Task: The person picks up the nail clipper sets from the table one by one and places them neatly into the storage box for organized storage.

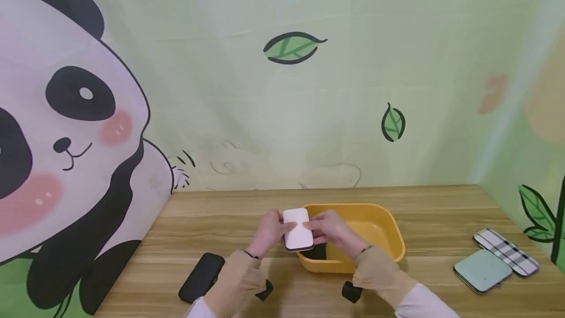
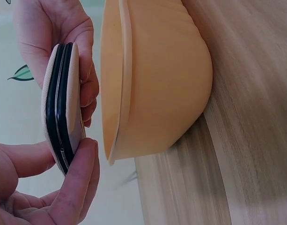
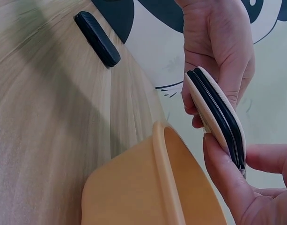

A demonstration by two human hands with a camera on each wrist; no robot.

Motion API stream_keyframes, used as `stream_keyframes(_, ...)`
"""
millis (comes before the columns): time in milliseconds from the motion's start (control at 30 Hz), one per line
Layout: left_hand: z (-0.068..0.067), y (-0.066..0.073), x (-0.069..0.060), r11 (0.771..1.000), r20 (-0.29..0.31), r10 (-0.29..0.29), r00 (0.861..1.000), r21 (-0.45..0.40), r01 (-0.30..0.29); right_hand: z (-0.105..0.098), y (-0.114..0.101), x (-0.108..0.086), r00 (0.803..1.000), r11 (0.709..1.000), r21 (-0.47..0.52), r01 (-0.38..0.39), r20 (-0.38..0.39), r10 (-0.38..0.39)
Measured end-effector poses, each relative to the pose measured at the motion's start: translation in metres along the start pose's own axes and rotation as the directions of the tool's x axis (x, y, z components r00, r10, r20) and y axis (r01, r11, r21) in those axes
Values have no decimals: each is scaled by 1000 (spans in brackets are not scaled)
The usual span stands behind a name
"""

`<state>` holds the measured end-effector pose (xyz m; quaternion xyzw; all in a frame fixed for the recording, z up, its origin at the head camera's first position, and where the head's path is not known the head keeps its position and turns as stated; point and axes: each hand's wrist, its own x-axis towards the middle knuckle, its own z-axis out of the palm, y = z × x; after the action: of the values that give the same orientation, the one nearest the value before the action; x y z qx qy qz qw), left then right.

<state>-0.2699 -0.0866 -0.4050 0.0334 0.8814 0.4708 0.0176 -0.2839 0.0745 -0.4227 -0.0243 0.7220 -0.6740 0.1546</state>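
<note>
A white zip case with rounded corners is held up over the left part of a yellow basin. My left hand grips its left side, thumb on the white face. On the other side my right hand pinches it, also with the thumb on top. From the left wrist view, the edge of the case shows a black zipper band between two pale shells, and the zipper looks closed. Fingers of both hands lie underneath. Inside the basin, a dark item is partly hidden by the case.
A black zip case lies on the wooden table to the left, partly behind my left forearm. At the right lie a pale green case and a black-and-white checked case, touching. A printed cloth backdrop stands behind the table.
</note>
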Motion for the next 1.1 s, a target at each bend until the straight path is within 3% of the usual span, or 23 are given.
stream_keyframes(433, 7, 5, 2, 1000, -2, 26, 1000, -4, -26, -10, -1, -3, 1000, 1000, 3, 7, 15, -7)
stream_keyframes(1100, 16, 13, 6, 999, 15, 1, 1000, -39, 0, -24, 0, -6, 1000, 1000, 0, 0, -8, 0)
